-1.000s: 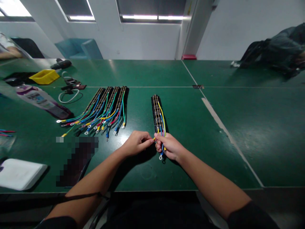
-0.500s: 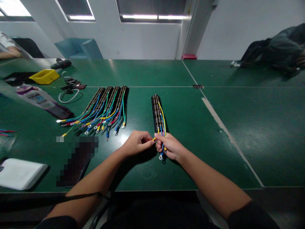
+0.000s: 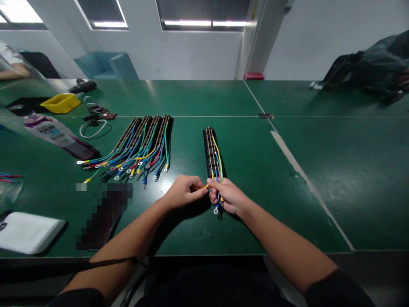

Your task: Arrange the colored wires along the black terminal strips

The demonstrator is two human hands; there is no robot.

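Note:
A black terminal strip (image 3: 209, 147) with brass-coloured rails lies on the green table (image 3: 249, 162), in front of me. Yellow, blue and red wires run from it toward me. My right hand (image 3: 226, 196) is closed around these wires below the strip's near end; a blue-sleeved ring lug (image 3: 216, 210) sticks out under the fingers. Between thumb and fingertips, my left hand (image 3: 187, 192) pinches the short yellow wire (image 3: 206, 186), just left of the right hand. Several similar strips (image 3: 150, 132) with coloured wires and ring lugs lie side by side to the left.
On the left are a bottle (image 3: 60, 135), a yellow tray (image 3: 61, 103), a white cable (image 3: 96, 130), a white box (image 3: 30, 232) and a pixelated dark flat object (image 3: 104, 217). A person's arm (image 3: 15, 71) shows at far left, dark bags or clothing (image 3: 367, 64) at far right.

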